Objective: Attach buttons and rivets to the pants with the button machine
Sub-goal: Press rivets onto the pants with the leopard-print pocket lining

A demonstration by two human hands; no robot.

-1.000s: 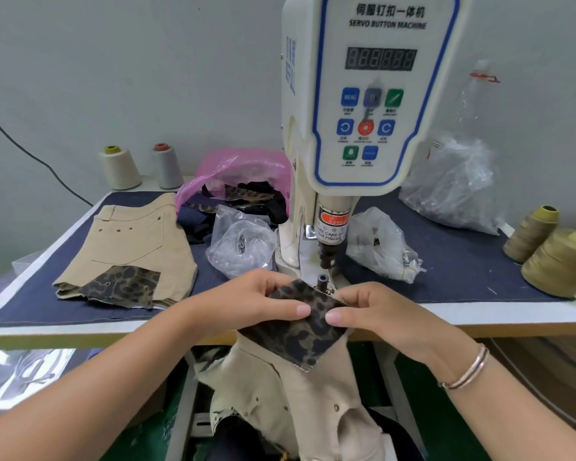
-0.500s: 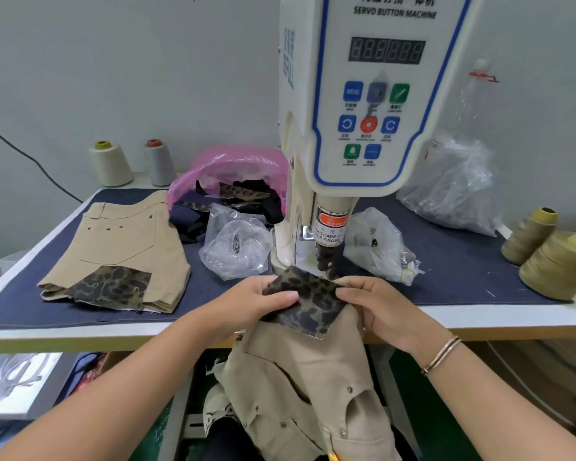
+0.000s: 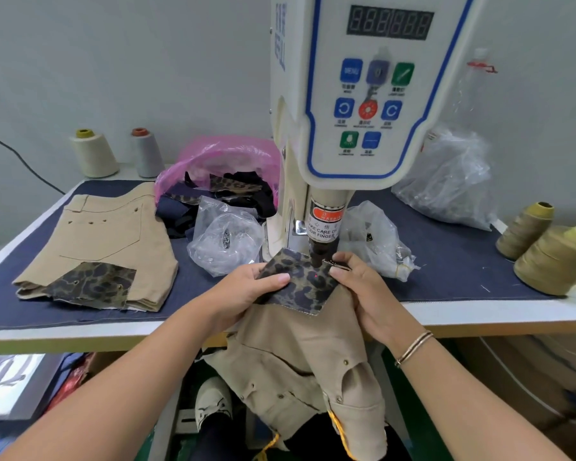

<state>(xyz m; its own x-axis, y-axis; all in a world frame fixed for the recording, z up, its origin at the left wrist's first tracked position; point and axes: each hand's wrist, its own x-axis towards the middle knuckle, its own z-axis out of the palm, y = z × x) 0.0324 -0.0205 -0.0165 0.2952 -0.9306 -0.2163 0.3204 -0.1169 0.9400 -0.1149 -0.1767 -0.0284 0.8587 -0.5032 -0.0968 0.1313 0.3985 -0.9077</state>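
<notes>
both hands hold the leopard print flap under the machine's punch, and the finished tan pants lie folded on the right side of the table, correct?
Not quite. The head view shows the finished tan pants folded on the left side of the table, not the right. The rest holds: the left hand and right hand each keep a grip on the leopard print flap under the machine's punch.

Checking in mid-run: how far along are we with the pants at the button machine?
Done: one tan pair lies folded on the left of the table with studs showing on its leopard flap. In hand: the left hand and right hand pinch the leopard flap of a second pair under the machine's punch, a red dot on the flap. Left: I cannot tell how many fasteners this pair needs.
</notes>
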